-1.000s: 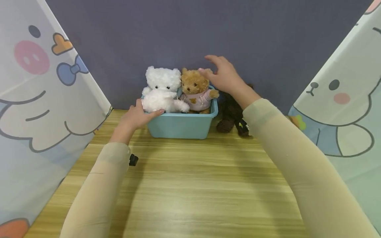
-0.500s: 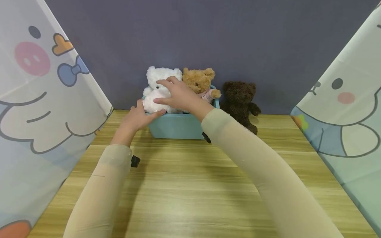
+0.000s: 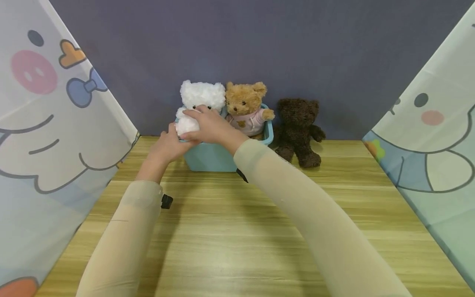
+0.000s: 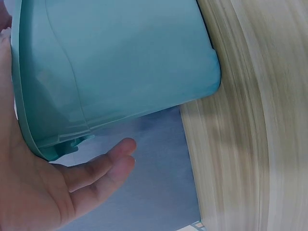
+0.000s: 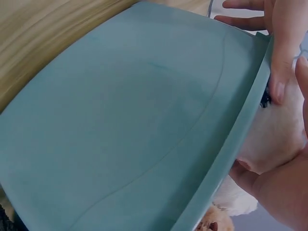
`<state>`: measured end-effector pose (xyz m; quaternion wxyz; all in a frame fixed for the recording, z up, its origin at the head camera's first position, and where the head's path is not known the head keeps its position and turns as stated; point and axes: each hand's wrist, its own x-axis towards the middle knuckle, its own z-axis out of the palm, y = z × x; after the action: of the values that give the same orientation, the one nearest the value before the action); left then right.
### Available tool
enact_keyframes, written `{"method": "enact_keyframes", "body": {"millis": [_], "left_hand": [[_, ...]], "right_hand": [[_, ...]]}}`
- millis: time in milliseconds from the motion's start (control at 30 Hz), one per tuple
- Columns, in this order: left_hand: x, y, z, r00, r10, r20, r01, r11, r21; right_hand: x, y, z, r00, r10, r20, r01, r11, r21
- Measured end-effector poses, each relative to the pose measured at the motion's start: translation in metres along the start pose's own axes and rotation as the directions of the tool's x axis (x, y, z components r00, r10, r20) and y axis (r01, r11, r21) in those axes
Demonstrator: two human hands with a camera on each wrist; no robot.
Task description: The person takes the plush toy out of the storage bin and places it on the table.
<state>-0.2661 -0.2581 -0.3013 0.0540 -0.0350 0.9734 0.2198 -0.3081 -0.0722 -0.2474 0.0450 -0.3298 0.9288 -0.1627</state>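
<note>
A light-blue plastic bin (image 3: 211, 159) stands against the back wall with plush toys in it. At its front left corner my left hand (image 3: 165, 147) grips the rim, thumb inside and fingers outside; in the left wrist view, two fingers of that hand (image 4: 33, 190) stick out past the bin wall (image 4: 130, 57). My right hand (image 3: 215, 126) reaches across and grips a small white plush toy (image 3: 186, 125), mostly hidden under it. The right wrist view has thumb and fingers on either side of this plush (image 5: 279, 137). Behind it sits a white teddy bear (image 3: 202, 95).
A tan teddy bear (image 3: 243, 101) in a pink hoodie sits in the bin's right half. To the right of the bin a dark brown teddy bear (image 3: 297, 123) leans on the grey wall (image 3: 297, 49). Cartoon-printed panels flank the wood-grain table (image 3: 222, 231).
My right hand has moved left and down from above the tan bear onto the small white plush toy. This uncovers the brown bear. My left hand stays at the bin's corner.
</note>
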Motion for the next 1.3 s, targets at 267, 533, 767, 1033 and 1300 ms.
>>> {"method": "enact_keyframes", "body": {"millis": [267, 533, 767, 1033, 1300], "left_hand": [[0.0, -0.001, 0.002, 1.0, 0.016, -0.018, -0.016, 1.0, -0.011], [-0.001, -0.006, 0.003, 1.0, 0.009, -0.012, -0.009, 1.0, -0.015], [0.0, 0.0, 0.002, 0.999, 0.028, -0.028, -0.029, 0.999, -0.032], [-0.003, -0.003, 0.005, 0.999, 0.013, -0.031, -0.014, 0.999, -0.041], [0.002, -0.004, 0.007, 0.998, 0.027, -0.061, -0.029, 0.999, -0.041]], "right_hand": [[0.004, 0.002, 0.008, 0.999, 0.005, -0.052, -0.003, 1.0, 0.029], [0.009, -0.003, 0.017, 0.997, 0.029, -0.066, -0.023, 0.995, 0.093], [0.007, -0.001, 0.017, 0.993, 0.084, -0.088, -0.072, 0.989, 0.128], [0.003, -0.002, 0.023, 0.993, 0.079, -0.093, -0.067, 0.99, 0.127], [0.001, 0.0, 0.025, 0.985, 0.128, -0.114, -0.109, 0.981, 0.163]]}}
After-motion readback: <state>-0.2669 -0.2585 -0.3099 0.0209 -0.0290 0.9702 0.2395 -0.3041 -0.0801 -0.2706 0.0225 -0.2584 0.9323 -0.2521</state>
